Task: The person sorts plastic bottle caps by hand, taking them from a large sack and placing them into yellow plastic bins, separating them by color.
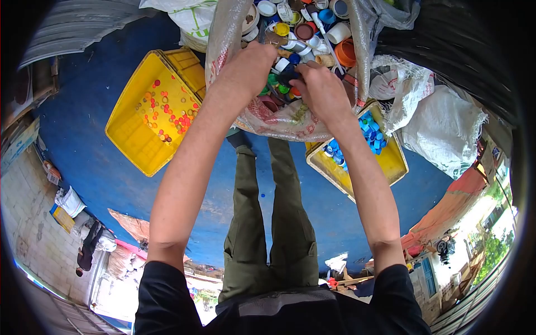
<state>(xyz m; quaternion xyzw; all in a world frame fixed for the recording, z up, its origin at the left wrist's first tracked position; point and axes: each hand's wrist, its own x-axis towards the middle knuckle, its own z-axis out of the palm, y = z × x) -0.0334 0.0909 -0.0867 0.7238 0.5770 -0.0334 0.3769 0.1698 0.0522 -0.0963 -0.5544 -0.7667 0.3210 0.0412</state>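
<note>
An open woven sack (290, 125) at the top centre is full of mixed plastic caps and lids (304, 32). Both hands are inside its mouth. My left hand (249, 66) lies on the left part of the pile, its fingers bent down among the lids; what they touch is hidden. To the right, my right hand (322, 89) has its thumb and fingers curled beside a dark piece (289, 73); whether it grips that piece is unclear. Green caps (273, 81) lie between the hands.
A yellow crate (131, 134) with red and orange caps stands left of the sack. Another yellow crate (393, 162) with blue caps (373, 133) is under my right forearm. White sacks (438, 125) lie at the right. A person (88, 248) is far off at the left.
</note>
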